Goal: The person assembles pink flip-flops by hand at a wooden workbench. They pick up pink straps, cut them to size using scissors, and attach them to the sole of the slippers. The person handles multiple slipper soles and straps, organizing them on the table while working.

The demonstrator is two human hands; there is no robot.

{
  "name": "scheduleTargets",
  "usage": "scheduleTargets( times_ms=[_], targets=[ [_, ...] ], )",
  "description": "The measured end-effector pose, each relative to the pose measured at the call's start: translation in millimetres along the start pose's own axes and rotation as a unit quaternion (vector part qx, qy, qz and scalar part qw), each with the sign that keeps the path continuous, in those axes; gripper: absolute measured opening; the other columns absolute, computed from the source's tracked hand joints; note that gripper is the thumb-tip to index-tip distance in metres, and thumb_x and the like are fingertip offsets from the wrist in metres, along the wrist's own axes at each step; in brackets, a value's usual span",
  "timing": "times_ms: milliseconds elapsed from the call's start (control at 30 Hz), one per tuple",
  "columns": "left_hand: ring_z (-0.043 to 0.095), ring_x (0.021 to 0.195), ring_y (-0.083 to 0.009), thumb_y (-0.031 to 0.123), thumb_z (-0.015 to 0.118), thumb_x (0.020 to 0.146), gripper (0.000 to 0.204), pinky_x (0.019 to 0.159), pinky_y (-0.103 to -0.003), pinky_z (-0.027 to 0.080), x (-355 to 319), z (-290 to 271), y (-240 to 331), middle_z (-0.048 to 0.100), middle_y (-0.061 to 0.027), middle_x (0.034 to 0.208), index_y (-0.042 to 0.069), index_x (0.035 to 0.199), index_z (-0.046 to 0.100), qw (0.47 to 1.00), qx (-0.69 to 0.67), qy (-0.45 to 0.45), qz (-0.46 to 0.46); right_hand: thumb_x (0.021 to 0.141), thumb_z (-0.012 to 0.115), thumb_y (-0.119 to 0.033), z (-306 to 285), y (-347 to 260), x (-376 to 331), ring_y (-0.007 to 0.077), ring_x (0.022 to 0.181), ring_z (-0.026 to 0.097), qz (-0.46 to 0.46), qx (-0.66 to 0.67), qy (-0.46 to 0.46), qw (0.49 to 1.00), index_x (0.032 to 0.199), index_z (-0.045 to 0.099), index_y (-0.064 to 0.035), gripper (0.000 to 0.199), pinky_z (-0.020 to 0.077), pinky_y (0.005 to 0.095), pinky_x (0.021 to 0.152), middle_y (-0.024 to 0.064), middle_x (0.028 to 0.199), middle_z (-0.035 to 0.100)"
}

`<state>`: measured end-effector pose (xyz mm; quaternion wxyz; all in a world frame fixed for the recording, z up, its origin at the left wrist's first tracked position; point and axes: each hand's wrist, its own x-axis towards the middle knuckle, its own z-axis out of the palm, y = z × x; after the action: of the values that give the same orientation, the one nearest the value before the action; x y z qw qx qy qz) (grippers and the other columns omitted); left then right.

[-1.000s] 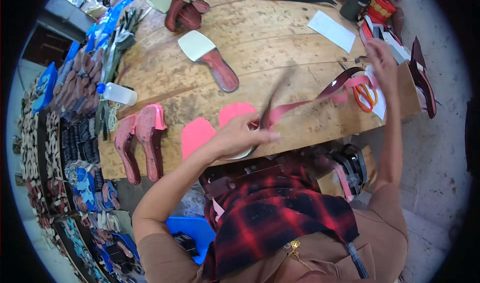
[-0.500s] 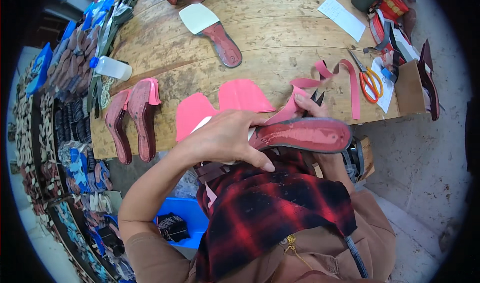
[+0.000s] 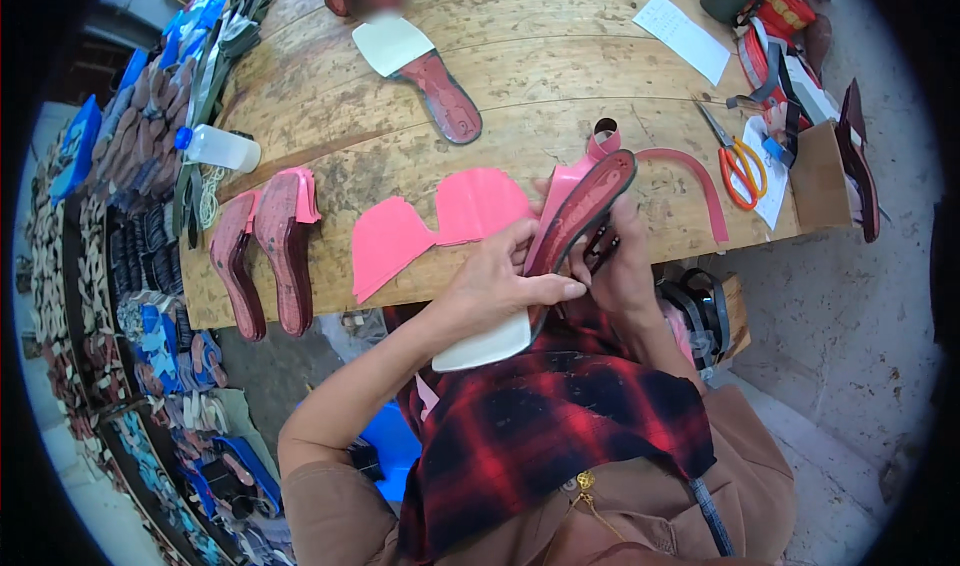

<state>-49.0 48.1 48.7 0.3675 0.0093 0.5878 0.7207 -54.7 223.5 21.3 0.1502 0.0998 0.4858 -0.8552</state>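
Observation:
My left hand [image 3: 490, 291] is closed round the waist of a shoe insole [image 3: 590, 206], its thumb lying along the near edge. The insole's reddish heel end points up and right; its white front part [image 3: 485, 344] sticks out below my wrist, over my lap. A pink strip [image 3: 562, 188] runs along the heel's left edge and curls onto the table. Against the heel's right side my right hand [image 3: 625, 271] has its fingers curled about a dark tool [image 3: 600, 248] that looks like small snips, mostly hidden. Two pink toe-shaped pieces [image 3: 480, 206] lie just beyond my left hand.
Stacked insoles [image 3: 285, 251] overhang the wooden table's [image 3: 330, 156] left front edge, near a white bottle [image 3: 225, 150]. Another insole [image 3: 445, 101] lies farther back. Orange-handled scissors [image 3: 742, 171] and a cardboard box [image 3: 822, 176] are at right. Racks of shoe parts [image 3: 140, 266] stand left.
The insole has turned from nearly level to steeply slanted, heel up, baring its white front. My left hand has shifted right and down; the pink strip has been pulled in along the heel.

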Motion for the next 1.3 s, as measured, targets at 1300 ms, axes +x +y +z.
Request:
scheduleTargets(
  times_ms=[1300],
  targets=[
    [0.058,0.116,-0.0276,0.039,0.088,0.060,0.099,0.097,-0.037,0.046,-10.2,-4.7,40.9,0.057,-0.0193,0.125,0.001,0.138,0.041,0.906,0.355,0.147,0.178,0.103,0.044,-0.028,65.3,-27.3,18.7,0.0205,0.085,0.068,-0.133,0.049,0.000,0.990,0.115,0.059,0.0043,0.038,0.0545,0.0329,0.077,0.0154,0.086,0.070]
  ],
)
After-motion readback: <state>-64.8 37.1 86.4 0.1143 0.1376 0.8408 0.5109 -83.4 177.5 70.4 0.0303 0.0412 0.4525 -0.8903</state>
